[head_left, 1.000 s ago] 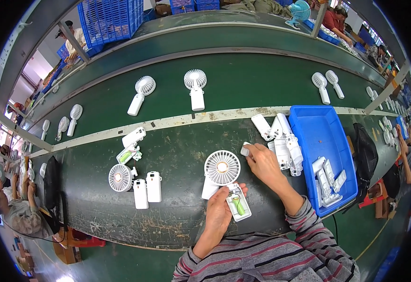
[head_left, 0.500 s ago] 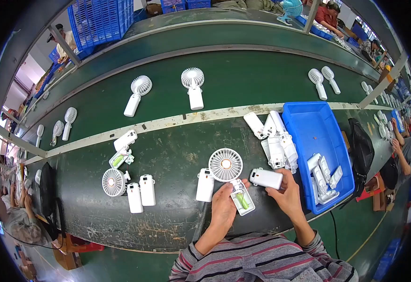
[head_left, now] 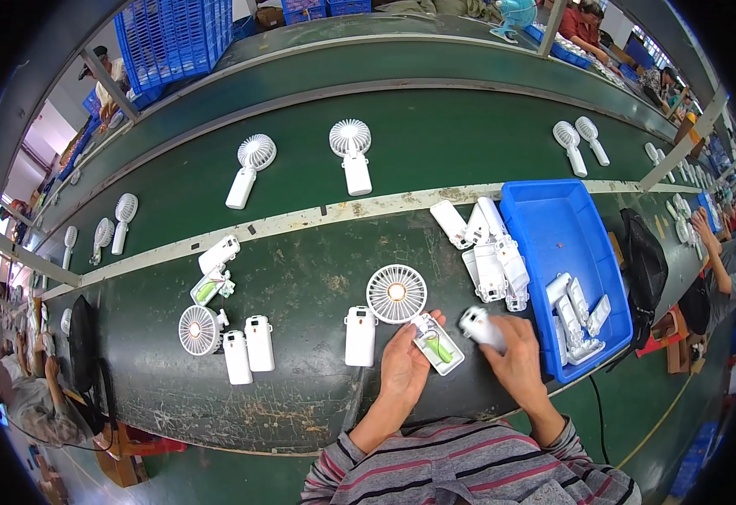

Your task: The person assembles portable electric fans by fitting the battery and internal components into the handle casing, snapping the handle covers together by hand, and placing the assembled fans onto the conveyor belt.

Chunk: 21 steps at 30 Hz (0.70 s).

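White open handle (head_left: 433, 340) slants in the left hand (head_left: 401, 369), base pointing near-right.

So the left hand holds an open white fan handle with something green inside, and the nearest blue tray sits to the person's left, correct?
Not quite: the head view shows the nearest blue tray to the person's right. The left hand does hold an open white fan handle with something green inside.

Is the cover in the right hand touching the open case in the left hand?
Apart. The head view shows dark table between the cover in the right hand and the open case in the left hand.
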Available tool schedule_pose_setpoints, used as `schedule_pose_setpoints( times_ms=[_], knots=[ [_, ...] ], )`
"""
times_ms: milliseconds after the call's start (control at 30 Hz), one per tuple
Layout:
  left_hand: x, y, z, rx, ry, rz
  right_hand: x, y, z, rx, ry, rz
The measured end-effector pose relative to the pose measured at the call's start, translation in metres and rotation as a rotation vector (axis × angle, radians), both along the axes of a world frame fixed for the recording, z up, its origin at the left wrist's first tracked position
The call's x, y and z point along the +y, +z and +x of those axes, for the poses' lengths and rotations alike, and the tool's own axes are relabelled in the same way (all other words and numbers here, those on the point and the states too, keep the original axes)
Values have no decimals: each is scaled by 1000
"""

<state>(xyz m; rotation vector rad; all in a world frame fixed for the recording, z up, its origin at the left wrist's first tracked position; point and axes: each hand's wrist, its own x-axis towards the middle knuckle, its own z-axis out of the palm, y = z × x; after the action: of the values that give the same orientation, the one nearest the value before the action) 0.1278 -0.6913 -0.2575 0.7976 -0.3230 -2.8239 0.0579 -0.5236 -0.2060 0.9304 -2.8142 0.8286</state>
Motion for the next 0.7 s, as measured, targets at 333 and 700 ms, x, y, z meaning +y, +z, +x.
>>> schedule_pose_setpoints(
  times_ms=[333, 700],
  knots=[
    [19, -15, -8, 40, 43, 79, -31, 24, 13, -17, 102, -107],
    [25, -3, -12, 66, -23, -122, -41, 14, 18, 41, 165, -33]
  ],
)
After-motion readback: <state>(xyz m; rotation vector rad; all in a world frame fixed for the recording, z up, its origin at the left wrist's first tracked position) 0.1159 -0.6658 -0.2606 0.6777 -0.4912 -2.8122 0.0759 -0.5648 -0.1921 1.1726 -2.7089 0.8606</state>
